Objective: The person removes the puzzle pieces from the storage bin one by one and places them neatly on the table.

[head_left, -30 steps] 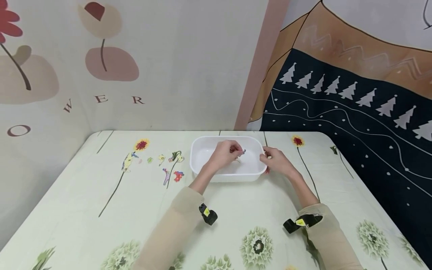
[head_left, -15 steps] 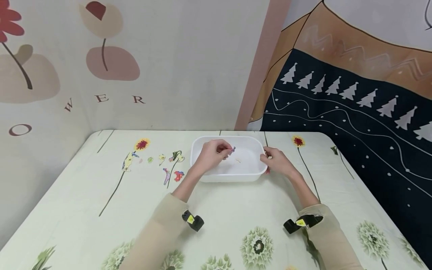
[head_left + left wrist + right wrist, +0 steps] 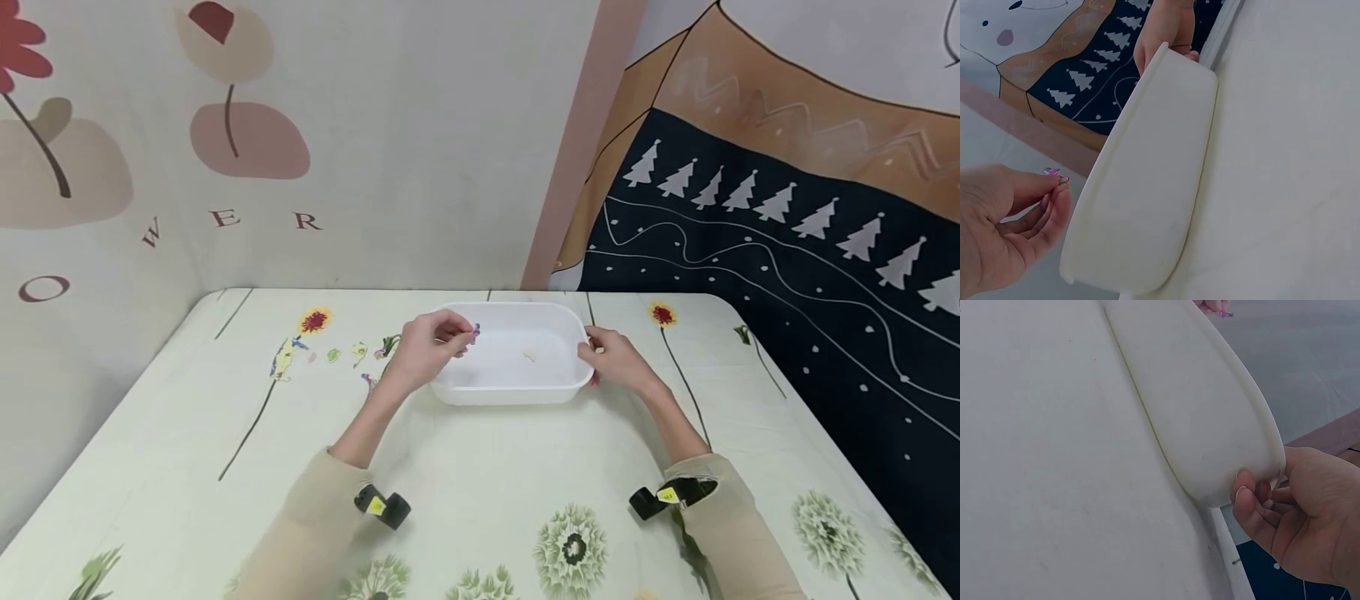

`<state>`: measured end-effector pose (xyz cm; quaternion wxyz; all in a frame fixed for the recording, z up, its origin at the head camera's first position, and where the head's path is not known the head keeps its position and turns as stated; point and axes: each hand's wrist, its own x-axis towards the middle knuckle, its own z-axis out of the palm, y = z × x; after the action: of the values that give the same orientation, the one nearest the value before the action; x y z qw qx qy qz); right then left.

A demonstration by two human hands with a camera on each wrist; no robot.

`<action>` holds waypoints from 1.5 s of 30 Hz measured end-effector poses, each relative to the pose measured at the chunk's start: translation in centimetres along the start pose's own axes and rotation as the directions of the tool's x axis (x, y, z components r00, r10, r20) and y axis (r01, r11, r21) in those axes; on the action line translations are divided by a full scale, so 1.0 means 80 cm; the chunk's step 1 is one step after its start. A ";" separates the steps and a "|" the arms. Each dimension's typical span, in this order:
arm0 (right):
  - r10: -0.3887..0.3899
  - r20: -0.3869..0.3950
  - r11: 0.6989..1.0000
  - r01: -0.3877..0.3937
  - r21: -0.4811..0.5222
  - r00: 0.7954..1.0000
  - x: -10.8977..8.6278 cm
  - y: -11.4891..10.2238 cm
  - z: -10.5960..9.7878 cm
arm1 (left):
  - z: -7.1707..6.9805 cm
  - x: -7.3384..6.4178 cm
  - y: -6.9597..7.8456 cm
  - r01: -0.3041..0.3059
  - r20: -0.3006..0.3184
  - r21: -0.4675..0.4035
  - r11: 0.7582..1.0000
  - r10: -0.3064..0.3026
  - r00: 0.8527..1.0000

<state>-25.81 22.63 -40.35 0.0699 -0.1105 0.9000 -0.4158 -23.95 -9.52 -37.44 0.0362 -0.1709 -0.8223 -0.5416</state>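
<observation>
My left hand (image 3: 423, 348) pinches a small purple, pink and blue piece (image 3: 476, 334) between thumb and fingertips, over the left end of a white plastic tub (image 3: 513, 396). In the left wrist view the colourful piece (image 3: 1052, 171) sticks out past the thumb, beside the tub's rim. The right hand (image 3: 617, 358) grips the tub's right end, its thumb at the rim and its fingers curled underneath, as the right wrist view shows. Inside the tub lies one small pale piece (image 3: 528, 356).
Left of the tub, several small flat colourful pieces lie on the flower-print tablecloth (image 3: 480, 467), among them a yellow one (image 3: 283, 360) and a green one (image 3: 333, 356). My left forearm covers part of this group. A printed wall hanging (image 3: 420, 167) rises behind the table.
My left hand has moved left across the tub with the colourful piece in its fingers, uncovering the pale piece. The right hand and the tub have stayed put.
</observation>
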 end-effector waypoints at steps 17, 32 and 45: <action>-0.012 -0.001 1.000 0.012 0.002 1.000 -0.002 -0.002 0.000 | -0.052 -0.033 -0.028 0.087 -0.039 0.002 0.996 -0.086 0.995; -0.010 0.001 1.000 0.010 -0.002 1.000 -0.002 -0.001 0.001 | -0.102 -0.071 -0.066 0.209 -0.058 0.035 0.977 -0.207 0.977; -0.006 -0.003 1.000 0.006 0.006 1.000 -0.002 -0.002 0.001 | -0.143 -0.098 -0.090 0.360 -0.056 0.179 0.916 -0.356 0.933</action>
<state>-25.59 22.50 -40.24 0.0678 -0.1125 0.8985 -0.4188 -20.31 -24.34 -40.99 -0.0387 -0.0075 -0.8862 -0.4615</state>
